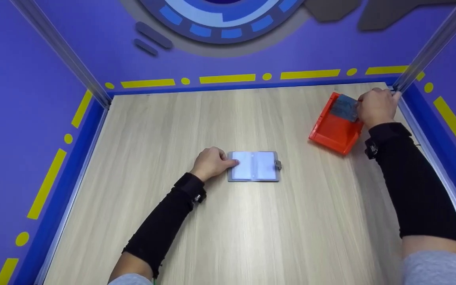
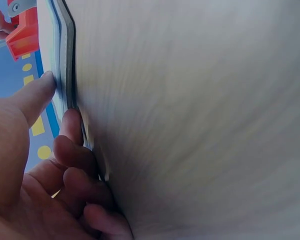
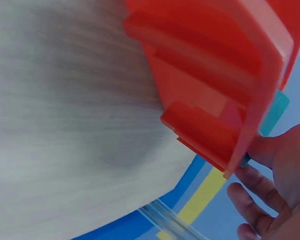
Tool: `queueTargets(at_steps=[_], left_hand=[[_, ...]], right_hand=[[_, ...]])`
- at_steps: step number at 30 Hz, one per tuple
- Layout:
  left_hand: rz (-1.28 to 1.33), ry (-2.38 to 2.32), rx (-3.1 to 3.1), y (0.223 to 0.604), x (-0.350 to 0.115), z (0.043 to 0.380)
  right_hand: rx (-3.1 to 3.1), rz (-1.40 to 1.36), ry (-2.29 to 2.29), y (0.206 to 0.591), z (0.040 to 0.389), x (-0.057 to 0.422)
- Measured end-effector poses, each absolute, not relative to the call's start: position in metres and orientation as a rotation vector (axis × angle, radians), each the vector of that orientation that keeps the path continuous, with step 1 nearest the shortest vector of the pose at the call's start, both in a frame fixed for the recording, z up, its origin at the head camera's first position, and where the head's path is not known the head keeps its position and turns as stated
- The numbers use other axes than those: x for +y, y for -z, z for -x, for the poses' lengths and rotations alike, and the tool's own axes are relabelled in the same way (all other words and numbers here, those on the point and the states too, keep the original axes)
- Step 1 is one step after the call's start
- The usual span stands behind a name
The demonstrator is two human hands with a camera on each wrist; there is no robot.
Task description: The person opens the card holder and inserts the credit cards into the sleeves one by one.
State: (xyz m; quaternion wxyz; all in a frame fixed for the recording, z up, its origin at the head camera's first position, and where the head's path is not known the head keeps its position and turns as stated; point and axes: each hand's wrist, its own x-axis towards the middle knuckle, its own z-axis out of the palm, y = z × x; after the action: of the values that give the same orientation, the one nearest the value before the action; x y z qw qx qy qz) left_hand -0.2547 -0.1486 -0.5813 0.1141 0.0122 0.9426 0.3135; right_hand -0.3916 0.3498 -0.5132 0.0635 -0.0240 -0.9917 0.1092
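A small card holder (image 1: 264, 166) with a grey cover lies spread open mid-table, pale sleeves facing up and a clasp on its right edge. My left hand (image 1: 211, 163) pinches its left edge, thumb on the inner page; in the left wrist view the fingertips reach under the cover (image 2: 68, 55). At the far right, a red bin (image 1: 333, 132) stands on the table. My right hand (image 1: 376, 106) reaches over its right side and pinches a dark blue-grey card (image 1: 343, 107) inside it. The right wrist view shows only a teal corner (image 3: 276, 114) of that card beyond the bin's rim.
The wood-grain table (image 1: 164, 130) is bounded by blue panels with yellow markings at the back and both sides. A metal post (image 1: 430, 47) rises at the back right corner, close behind the right hand. Another post (image 1: 61, 51) stands at the back left.
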Motion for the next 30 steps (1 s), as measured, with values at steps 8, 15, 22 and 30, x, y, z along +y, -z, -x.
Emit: queueTargets(at_steps=[8, 15, 22, 30], left_hand=[[-0.031, -0.920, 2.759, 0.582, -0.148, 0.255], [-0.043, -0.924, 2.755, 0.583, -0.150, 0.255], [-0.032, -0.916, 2.739, 0.580, -0.151, 0.256], [-0.040, -0.913, 2.741, 0.580, -0.150, 0.256]], right_hand=[[-3.020, 0.049, -0.383, 0.501, 0.390, 0.355], [-3.032, -0.015, -0.508, 0.478, 0.384, 0.349], [-2.914, -0.051, -0.676, 0.460, 0.370, 0.321], [-2.942, -0.198, -0.863, 0.448, 0.342, 0.262]])
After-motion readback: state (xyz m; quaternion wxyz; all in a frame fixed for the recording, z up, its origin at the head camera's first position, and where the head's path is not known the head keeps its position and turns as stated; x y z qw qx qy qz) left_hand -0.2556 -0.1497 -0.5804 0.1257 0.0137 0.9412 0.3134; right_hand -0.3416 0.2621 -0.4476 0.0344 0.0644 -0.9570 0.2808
